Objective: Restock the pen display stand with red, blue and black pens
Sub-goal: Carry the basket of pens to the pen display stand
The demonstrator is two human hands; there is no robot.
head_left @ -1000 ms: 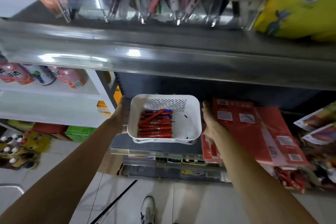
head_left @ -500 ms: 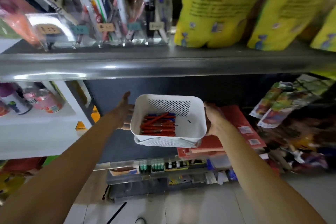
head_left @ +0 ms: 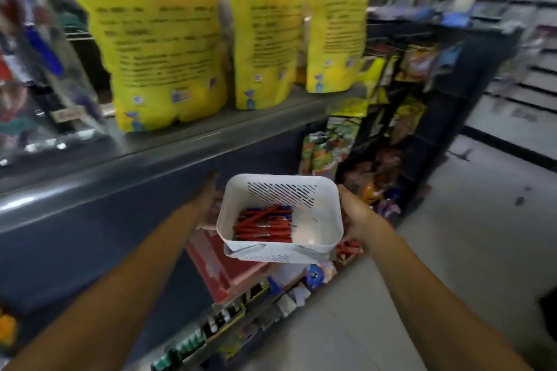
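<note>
Three yellow bags (head_left: 168,48) upright on grey shelf (head_left: 193,135); snack packets (head_left: 322,150) on rack (head_left: 437,117) beside.

Mid frame, a basket (head_left: 316,220) sits between the left hand (head_left: 208,202) and the right hand (head_left: 355,214). Pens (head_left: 262,224) lie in its left side. Above it, bags (head_left: 162,39) stand on a shelf (head_left: 180,141), with the pen stand (head_left: 36,69) left of them.

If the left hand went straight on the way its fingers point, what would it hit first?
Probably the front edge of the grey shelf. The left hand, beside the basket, points up and forward at it, fingertips just below. Depth is unclear.
</note>
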